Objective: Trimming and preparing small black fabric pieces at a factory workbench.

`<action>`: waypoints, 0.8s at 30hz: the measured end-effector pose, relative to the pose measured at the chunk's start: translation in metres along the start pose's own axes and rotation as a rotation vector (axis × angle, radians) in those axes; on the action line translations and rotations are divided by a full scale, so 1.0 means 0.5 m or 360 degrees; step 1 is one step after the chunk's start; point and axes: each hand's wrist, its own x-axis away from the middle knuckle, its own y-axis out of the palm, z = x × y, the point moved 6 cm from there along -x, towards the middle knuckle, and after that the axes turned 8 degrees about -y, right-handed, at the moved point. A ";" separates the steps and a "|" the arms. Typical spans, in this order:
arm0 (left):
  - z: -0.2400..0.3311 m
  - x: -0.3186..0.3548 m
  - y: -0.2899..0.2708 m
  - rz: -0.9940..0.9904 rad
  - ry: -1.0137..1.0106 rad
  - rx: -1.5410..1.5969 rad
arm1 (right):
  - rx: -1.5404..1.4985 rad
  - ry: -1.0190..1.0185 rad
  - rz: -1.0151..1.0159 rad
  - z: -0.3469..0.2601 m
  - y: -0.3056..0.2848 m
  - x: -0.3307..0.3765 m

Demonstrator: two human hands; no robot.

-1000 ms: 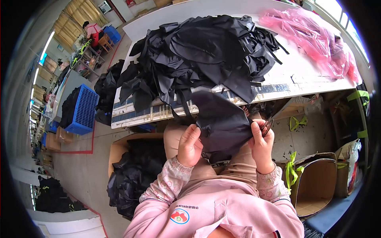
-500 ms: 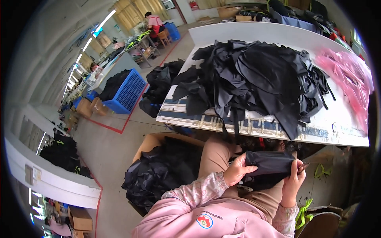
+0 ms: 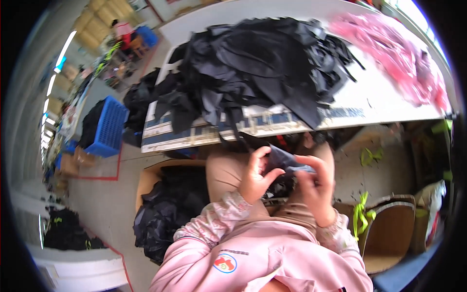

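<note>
A small piece of thin black fabric [image 3: 280, 159] is held above my lap, folded and bent, with a bluish sheen along its edge. My left hand [image 3: 257, 176] grips its left end, the fingers behind it and the thumb in front. At the right end my right hand [image 3: 317, 187] has the edge between its fingers; these are partly blurred, and I cannot make out any tool in that hand. Beyond my knees a large heap of black fabric pieces [image 3: 248, 63] covers much of a white table [image 3: 374, 92], some strips hanging over its front edge.
A cardboard box [image 3: 146, 179] filled with black fabric stands left of my legs. On the table's right lies pink plastic sheeting [image 3: 389, 58]. An open carton [image 3: 389, 228] with yellow-green strips [image 3: 361, 214] is at my right. Further left is a blue crate [image 3: 111, 127]; a person [image 3: 124, 33] sits in the background.
The fabric piece, spread flat between both hands before, is now folded and tilted. My hands have come closer together. The view has shifted, so the table appears higher and further left.
</note>
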 end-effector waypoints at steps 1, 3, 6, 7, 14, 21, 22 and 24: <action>0.006 -0.003 0.011 -0.0051 0.0025 0.0037 | -0.0020 0.0045 -0.0040 0.021 0.015 0.006; 0.016 -0.006 0.034 -0.0166 0.0069 0.0093 | -0.0049 0.0112 -0.0048 0.053 0.033 0.008; 0.013 0.002 0.036 -0.0203 0.0108 0.0059 | 0.0197 0.0034 -0.0154 0.057 0.027 0.003; 0.009 0.005 0.037 -0.0213 0.0072 0.0066 | 0.0193 0.0052 -0.0201 0.063 0.025 0.007; 0.015 0.021 0.043 -0.0452 -0.0169 0.0143 | 0.0188 0.0034 -0.0191 0.098 0.011 0.030; -0.001 0.022 0.030 -0.0398 -0.0251 0.0066 | 0.0048 0.0102 -0.0029 0.103 0.005 0.029; 0.001 0.022 0.028 -0.0379 -0.0243 0.0054 | 0.0048 0.0104 -0.0030 0.098 0.007 0.025; 0.006 0.024 0.026 -0.0358 -0.0238 0.0041 | 0.0095 -0.0066 -0.0125 0.077 0.016 0.018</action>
